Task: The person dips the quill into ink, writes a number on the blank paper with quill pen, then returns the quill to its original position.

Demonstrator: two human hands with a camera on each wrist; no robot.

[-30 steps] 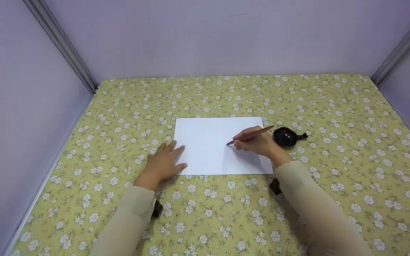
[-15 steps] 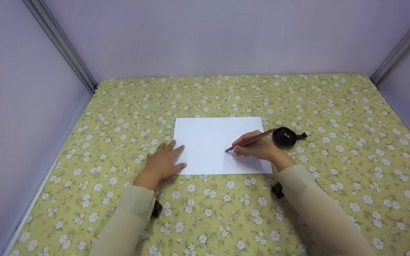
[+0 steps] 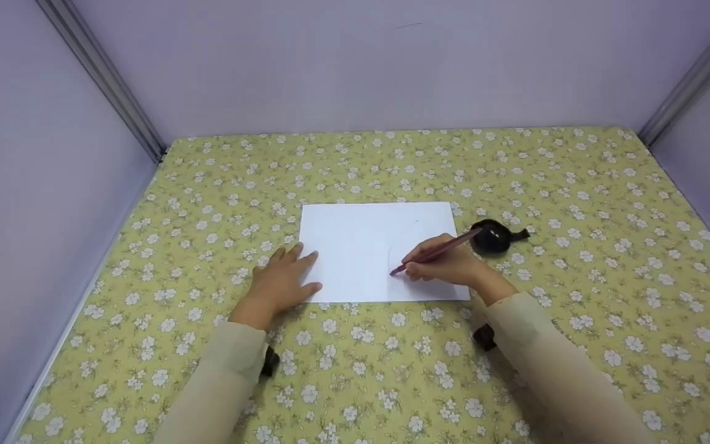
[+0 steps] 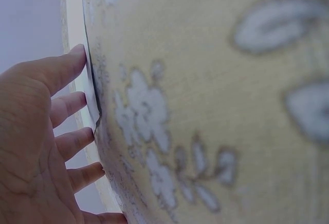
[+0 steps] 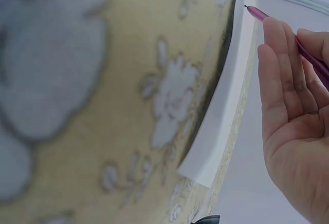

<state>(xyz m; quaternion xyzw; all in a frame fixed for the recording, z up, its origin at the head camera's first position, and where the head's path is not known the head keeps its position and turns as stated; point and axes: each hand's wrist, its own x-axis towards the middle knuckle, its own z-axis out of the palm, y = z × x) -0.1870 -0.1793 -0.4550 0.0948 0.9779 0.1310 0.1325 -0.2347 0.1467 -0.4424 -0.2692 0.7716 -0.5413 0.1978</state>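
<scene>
A white sheet of paper (image 3: 349, 246) lies on the flowered tablecloth. My left hand (image 3: 278, 283) rests on its left edge with the fingers spread, and the left wrist view shows those fingertips (image 4: 77, 54) on the paper's rim. In my right hand (image 3: 444, 262) a dark red pencil (image 3: 432, 251) is pinched between thumb and fingers, its tip touching the paper right of the middle. A thin curved line (image 3: 394, 240) runs down the sheet to that tip. From the right wrist view, the pencil (image 5: 257, 13) slants past the fingers of the right hand (image 5: 300, 111).
A small black pan-shaped dish (image 3: 492, 237) with a short handle stands just right of the paper, close behind the right hand. Pale lilac walls (image 3: 355, 74) enclose the table at the back and both sides. The flowered cloth (image 3: 355, 382) covers the whole tabletop.
My right hand has moved the pencil tip down the paper, toward me, and the thin curved line has grown longer behind it. The left hand has stayed in place.
</scene>
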